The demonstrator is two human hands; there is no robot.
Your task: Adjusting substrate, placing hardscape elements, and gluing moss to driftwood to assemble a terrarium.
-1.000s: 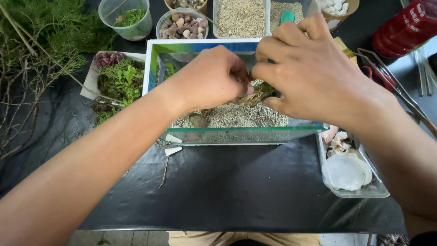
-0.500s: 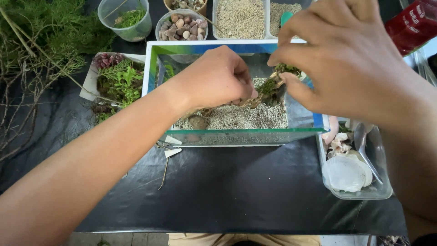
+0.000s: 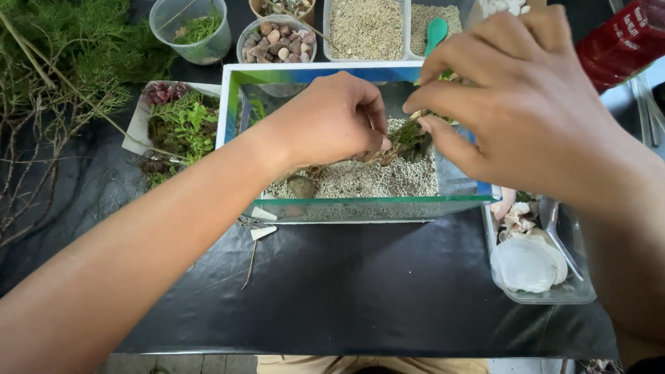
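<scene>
We see two hands over one glass tank (image 3: 360, 208). Left hand (image 3: 332, 118) reaches down inside the tank, fingers curled closed onto a brownish piece of wood (image 3: 377, 156) lying on the gravel (image 3: 374, 179). Right hand (image 3: 526, 104) hovers just beside the left, above the tank's right half, thumb and forefinger pinched on one small green plant sprig (image 3: 410, 130). The sprig sits between the two hands, touching the wood end. One round stone (image 3: 301, 185) lies on the gravel below the left wrist.

Beyond the hands we count five containers: one clear cup (image 3: 190, 28) with greens, one bowl of pebbles (image 3: 277, 38), one brown cup (image 3: 284, 7) partly cut off, and two tubs of grit (image 3: 402, 28), with one green spoon (image 3: 435, 31) in the right tub. Left of the left forearm: one tray of plants (image 3: 176, 125) and a heap of branches (image 3: 55, 83). Under the right wrist: one clear tray (image 3: 547, 270) with shells and one white lid, exact shell count unclear. One red pack (image 3: 620, 41) lies past the right hand. Everything rests on one black sheet (image 3: 360, 291).
</scene>
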